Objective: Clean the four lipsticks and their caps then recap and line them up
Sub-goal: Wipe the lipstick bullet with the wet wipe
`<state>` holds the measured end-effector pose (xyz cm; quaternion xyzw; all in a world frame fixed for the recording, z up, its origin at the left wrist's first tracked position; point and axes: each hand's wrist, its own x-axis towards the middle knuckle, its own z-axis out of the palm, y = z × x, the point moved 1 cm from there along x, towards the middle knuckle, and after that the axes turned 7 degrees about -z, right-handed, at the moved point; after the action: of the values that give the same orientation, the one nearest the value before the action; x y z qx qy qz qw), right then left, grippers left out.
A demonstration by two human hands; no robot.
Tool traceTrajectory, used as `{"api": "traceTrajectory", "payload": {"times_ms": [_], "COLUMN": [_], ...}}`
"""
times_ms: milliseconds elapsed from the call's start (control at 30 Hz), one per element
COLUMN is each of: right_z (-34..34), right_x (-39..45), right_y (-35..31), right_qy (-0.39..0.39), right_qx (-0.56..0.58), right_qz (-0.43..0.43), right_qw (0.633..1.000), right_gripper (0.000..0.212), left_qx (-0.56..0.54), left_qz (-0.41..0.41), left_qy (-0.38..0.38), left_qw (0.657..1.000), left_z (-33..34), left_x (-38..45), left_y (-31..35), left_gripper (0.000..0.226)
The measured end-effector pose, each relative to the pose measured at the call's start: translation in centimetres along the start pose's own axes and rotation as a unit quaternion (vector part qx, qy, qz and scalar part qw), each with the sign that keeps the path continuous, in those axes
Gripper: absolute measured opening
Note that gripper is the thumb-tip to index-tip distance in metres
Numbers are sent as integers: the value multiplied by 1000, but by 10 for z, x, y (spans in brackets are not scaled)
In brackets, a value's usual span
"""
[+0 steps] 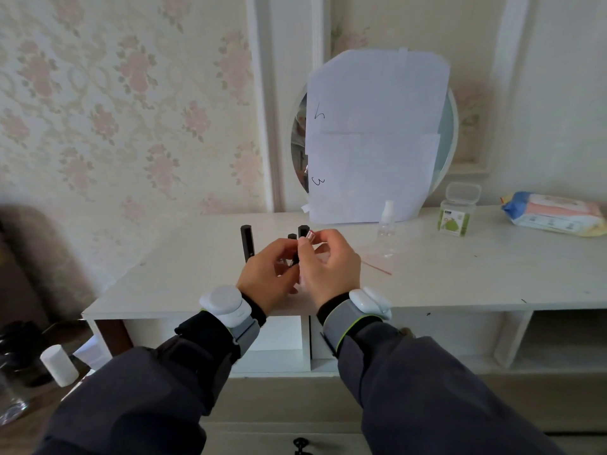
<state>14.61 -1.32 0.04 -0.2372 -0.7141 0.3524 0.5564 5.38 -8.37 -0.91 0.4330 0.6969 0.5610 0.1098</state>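
Above the middle of the white table, both hands meet. The left hand has its fingers curled around a dark lipstick, mostly hidden behind the fingers. The right hand pinches a small pinkish piece between thumb and forefinger; what it is cannot be told. Behind the hands stand three black tubes: a tall one to the left, a short one and another just beside the fingertips. Against the wall leans a round mirror, covered by paper sheets hand-marked "4" and "3". A clear spray bottle, a small open-lidded box with an unreadable green label, and a wipes pack sit to the right.
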Motion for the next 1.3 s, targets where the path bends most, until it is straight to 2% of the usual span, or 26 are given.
{"api": "traceTrajectory", "payload": {"times_ms": [133, 267, 367, 567, 633, 733, 867, 1067, 1300], "right_z": [0, 4, 5, 6, 7, 10, 15, 13, 13], "right_x": [-1, -4, -3, 4, 4, 3, -1, -4, -1], "right_y": [-4, -5, -2, -1, -1, -3, -6, -8, 0], "right_qy": [12, 28, 44, 98, 91, 64, 63, 62, 66], "right_qx": [64, 109, 128, 57, 47, 42, 45, 86, 37], "right_qz": [3, 15, 23, 53, 57, 56, 15, 1, 18], "right_qw": [998, 994, 990, 992, 993, 995, 997, 994, 997], "right_gripper": [11, 33, 40, 33, 32, 16, 9, 15, 26], "left_qx": [-47, -84, -128, -180, -173, -150, -128, -124, -125], "left_qz": [-17, -16, -18, -26, -17, -13, -8, -6, 4], "left_qy": [23, 29, 31, 51, 47, 49, 62, 74, 98], "left_qw": [998, 996, 991, 982, 984, 987, 990, 990, 987], "left_z": [-3, -5, -6, -11, -10, -8, -9, -8, -8], "left_x": [1, 1, 0, 1, 0, 1, 1, 2, 1], "left_y": [1, 2, 3, 1, 2, 2, 1, 1, -1], "left_gripper": [27, 29, 31, 21, 18, 16, 17, 14, 14]}}
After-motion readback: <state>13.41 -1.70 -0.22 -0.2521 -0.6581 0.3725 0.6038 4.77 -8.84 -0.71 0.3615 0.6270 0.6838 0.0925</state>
